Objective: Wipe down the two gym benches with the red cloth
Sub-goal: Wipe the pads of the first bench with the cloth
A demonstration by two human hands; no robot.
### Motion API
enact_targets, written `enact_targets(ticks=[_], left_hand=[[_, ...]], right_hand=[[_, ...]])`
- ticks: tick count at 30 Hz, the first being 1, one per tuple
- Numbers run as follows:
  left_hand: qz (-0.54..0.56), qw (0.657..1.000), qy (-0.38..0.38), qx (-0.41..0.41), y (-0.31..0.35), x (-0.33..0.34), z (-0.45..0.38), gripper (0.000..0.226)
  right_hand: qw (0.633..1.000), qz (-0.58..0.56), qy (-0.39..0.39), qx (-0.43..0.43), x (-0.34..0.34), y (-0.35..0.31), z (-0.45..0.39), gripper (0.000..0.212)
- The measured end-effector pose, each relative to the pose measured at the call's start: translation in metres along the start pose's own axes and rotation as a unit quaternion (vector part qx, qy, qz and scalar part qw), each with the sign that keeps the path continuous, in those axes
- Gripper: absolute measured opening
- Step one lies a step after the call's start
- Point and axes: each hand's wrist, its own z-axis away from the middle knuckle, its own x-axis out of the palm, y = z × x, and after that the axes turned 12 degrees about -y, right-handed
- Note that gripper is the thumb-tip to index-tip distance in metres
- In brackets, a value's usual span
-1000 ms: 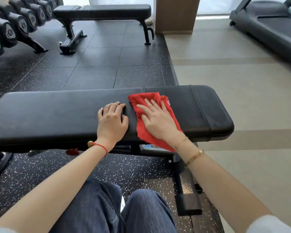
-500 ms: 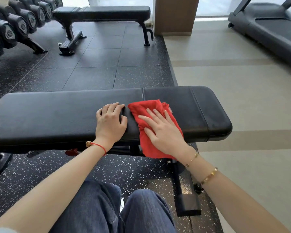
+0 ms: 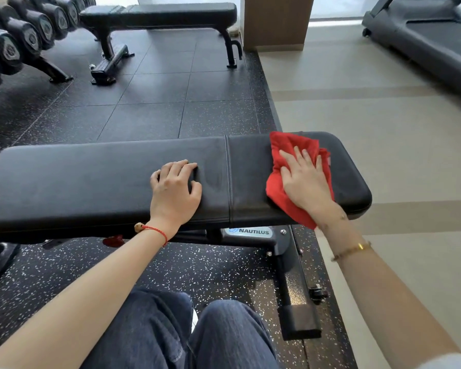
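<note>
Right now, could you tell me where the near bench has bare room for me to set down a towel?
The near bench is bare from its left end to the left hand, and between that hand and the red cloth. The right end is crowded: the right hand presses the cloth there.

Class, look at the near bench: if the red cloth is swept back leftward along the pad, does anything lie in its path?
Yes. The left hand rests on the near bench, left of the red cloth under the right hand. Beyond it, the pad looks bare.
</note>
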Motion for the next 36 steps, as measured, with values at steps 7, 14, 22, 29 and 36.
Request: enact_targets(ticks=[7,14,22,29,36], left_hand=[[-0.008,1.000,-0.009,-0.003,0.001,0.000,0.001,0.040],[-0.006,1.000,-0.003,-0.015,0.006,0.000,0.000,0.039],[0.002,1.000,-0.009,-0.009,0.004,-0.001,0.003,0.040],[-0.004,1.000,-0.010,-0.013,0.006,0.001,0.002,0.041],[-0.001,1.000,0.001,-0.014,0.004,0.002,0.001,0.040]], right_hand=[[0.997,-0.004,0.037,0.073,-0.007,0.057,0.024,0.048],[0.994,-0.026,-0.031,0.103,-0.025,0.037,-0.027,0.062],[0.998,0.000,0.031,-0.052,0.001,0.019,0.025,0.052],[0.998,-0.026,-0.025,0.052,-0.020,0.034,-0.044,0.051],[0.989,-0.037,-0.075,-0.122,0.001,-0.048,-0.048,0.049]])
